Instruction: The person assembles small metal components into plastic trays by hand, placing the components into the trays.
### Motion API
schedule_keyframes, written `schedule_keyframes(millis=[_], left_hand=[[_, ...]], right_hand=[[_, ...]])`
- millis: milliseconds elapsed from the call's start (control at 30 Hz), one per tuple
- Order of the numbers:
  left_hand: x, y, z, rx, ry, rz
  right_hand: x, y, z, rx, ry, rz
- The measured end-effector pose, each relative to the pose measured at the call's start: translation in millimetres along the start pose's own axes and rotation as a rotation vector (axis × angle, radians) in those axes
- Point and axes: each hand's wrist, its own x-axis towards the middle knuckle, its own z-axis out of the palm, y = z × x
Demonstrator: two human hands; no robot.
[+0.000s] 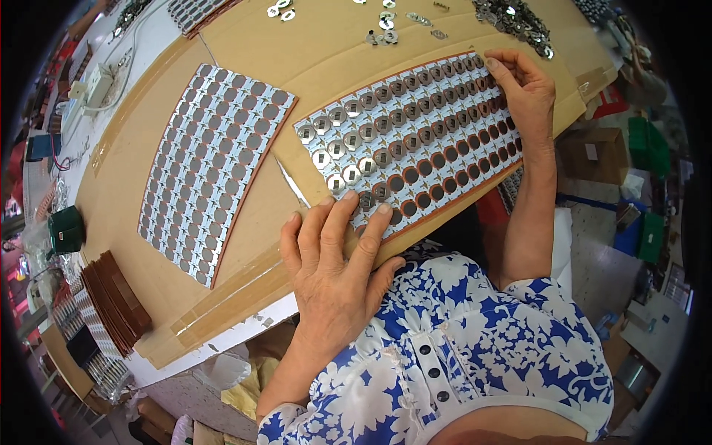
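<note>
On the cardboard-topped table lies a brown-edged panel (445, 172) with rows of round places. Shiny round metal pieces (337, 116) sit on many of them, mostly along the far and left rows; dark discs (437, 159) show on the near right ones. My left hand (330, 256) spreads its fingers over the panel's near left corner, fingertips touching the round pieces there. At the far right corner my right hand (528, 93) has thumb and forefinger pinched together. What sits between them is too small to make out.
A second panel (215, 159) with grey discs lies to the left. Loose metal pieces (386, 26) are scattered beyond the panel, beside a heap of small metal parts (513, 24). A stack of brown boards (115, 300) stands at the table's left edge, near a green container (67, 228).
</note>
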Motion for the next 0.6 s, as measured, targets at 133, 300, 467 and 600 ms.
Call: schedule_keyframes(millis=[133,300,467,600], left_hand=[[-2,3,-6,0.027,-0.005,0.019],[-5,3,-8,0.018,-0.014,0.030],[-5,-1,-4,-0.032,0.010,0.073],[-3,-3,1,-0.053,0.141,0.066]], right_hand=[[-1,-2,-2,-0.038,0.013,0.016],[-3,-7,4,-0.043,0.007,0.063],[-2,-19,0,-0.066,-0.003,0.049],[2,-12,2,0.044,0.056,-0.045]])
